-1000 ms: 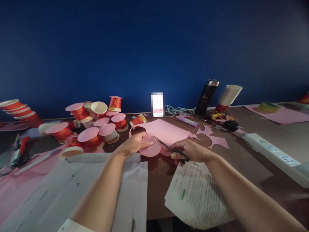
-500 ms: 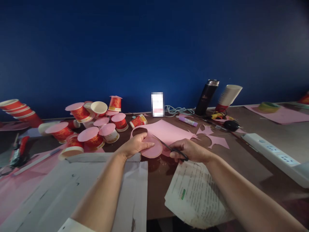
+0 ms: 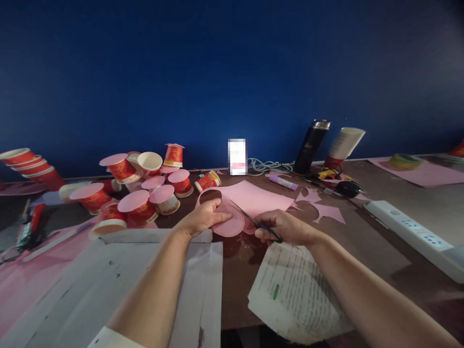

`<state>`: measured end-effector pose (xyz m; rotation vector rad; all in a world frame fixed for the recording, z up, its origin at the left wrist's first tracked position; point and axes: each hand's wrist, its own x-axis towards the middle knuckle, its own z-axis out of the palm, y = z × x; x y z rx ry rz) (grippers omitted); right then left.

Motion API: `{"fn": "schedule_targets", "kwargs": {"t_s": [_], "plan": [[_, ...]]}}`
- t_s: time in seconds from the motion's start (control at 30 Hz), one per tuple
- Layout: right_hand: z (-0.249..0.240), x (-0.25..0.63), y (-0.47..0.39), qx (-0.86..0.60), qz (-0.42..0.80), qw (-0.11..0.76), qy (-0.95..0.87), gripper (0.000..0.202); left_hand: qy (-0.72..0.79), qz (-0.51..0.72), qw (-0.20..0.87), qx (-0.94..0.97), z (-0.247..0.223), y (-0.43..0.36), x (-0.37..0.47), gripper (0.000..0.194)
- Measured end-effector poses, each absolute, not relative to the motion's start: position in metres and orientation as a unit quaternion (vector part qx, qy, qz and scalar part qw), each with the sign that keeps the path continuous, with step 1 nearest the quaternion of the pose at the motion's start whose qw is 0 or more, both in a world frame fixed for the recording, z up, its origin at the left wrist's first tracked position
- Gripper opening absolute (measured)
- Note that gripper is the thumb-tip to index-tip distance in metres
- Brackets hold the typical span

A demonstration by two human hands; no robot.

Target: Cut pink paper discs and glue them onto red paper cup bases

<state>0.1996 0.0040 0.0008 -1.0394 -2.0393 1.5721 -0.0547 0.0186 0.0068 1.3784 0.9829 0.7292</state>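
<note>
Pink paper (image 3: 257, 197) lies bent in front of me, with a round outline on its near part and a curved opening at its left. My left hand (image 3: 206, 215) pinches that near part, thumb on top. In my right hand (image 3: 284, 227) are black scissors (image 3: 268, 230), their blades pointing up and left against the paper beside the round outline. Left of my hands stand several red cups topped with pink discs, one of them a red cup (image 3: 136, 208). Pink scraps (image 3: 328, 212) with curved cutouts rest to the right.
A glue stick (image 3: 282, 182), a black bottle (image 3: 312, 145) and a blurred bright screen (image 3: 237, 157) are at the back. A white power strip (image 3: 416, 232) lies right. Grey board (image 3: 145, 285) and a printed sheet (image 3: 290, 290) are near me. Stacked cups (image 3: 32, 169) lean far left.
Both hands keep nearly the same places and grips. The paper's right edge has shifted slightly right, and the whole view has moved by a few pixels.
</note>
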Motion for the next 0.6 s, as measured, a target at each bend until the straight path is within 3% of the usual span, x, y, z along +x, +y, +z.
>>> {"fn": "schedule_targets", "kwargs": {"t_s": [0.6], "plan": [[0.0014,0.1969,0.0038,-0.386,0.556,0.194,-0.710,0.043,0.422,0.311,0.593,0.612,0.0052,0.0182,-0.0560,0.037]]}}
